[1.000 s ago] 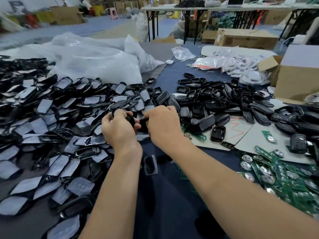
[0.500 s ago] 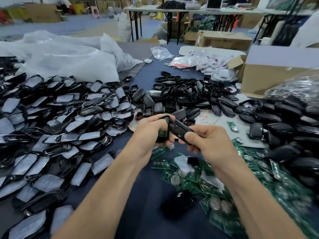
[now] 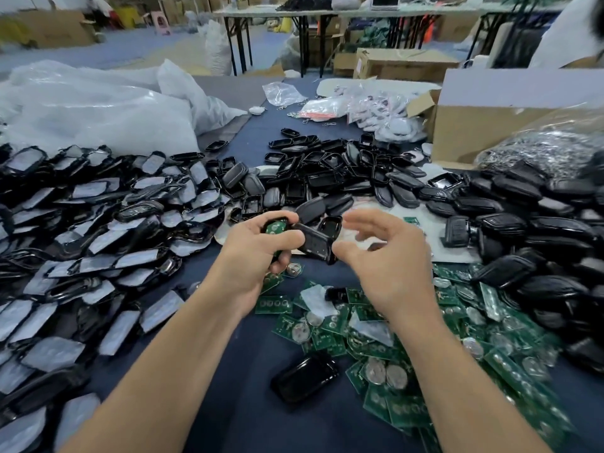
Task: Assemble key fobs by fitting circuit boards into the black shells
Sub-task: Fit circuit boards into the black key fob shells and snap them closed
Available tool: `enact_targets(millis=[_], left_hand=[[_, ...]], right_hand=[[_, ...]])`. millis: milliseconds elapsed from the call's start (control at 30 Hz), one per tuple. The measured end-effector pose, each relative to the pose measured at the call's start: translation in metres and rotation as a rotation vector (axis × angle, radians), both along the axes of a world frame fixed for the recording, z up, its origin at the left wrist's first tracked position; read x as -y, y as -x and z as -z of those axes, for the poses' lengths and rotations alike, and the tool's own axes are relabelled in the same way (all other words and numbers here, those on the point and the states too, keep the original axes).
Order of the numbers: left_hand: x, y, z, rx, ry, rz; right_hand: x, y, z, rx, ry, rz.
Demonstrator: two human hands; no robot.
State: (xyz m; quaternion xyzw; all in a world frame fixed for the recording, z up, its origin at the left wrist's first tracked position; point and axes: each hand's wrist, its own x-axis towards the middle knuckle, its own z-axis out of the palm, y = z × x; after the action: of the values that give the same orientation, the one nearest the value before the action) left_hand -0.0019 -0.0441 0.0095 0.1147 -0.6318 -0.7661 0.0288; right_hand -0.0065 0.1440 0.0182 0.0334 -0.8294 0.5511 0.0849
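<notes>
Getting the board (image 3: 273, 228) flat in its shell (image 3: 281, 221) is what matters now. Our left hand (image 3: 251, 256) is clenched round that shell, held up over the table (image 3: 228, 387), board facing us. The cover (image 3: 315, 241) leans on our left thumb. Our right hand (image 3: 389, 266) is loose, fingers spread, thumb just at the cover's end. We'd check the board sits level, then press the cover on evenly.
</notes>
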Motion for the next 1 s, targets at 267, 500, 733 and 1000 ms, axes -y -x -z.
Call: enact_targets(millis=[267,500,733,1000], left_hand=[[-0.004,0.0,0.003,0.047,0.005,0.023],[-0.006,-0.004,-0.006,0.026,-0.085,0.138],[-0.007,-0.007,-0.01,-0.005,-0.12,0.032],[-0.02,-0.007,-0.009,-0.101,0.177,-0.072]], right_hand=[[0.022,-0.014,0.001,-0.101,-0.363,-0.215],[0.017,-0.009,0.004,0.182,0.254,-0.225],[0.014,-0.003,0.001,0.518,0.914,-0.289],[0.02,-0.002,0.009,0.431,0.844,-0.273]])
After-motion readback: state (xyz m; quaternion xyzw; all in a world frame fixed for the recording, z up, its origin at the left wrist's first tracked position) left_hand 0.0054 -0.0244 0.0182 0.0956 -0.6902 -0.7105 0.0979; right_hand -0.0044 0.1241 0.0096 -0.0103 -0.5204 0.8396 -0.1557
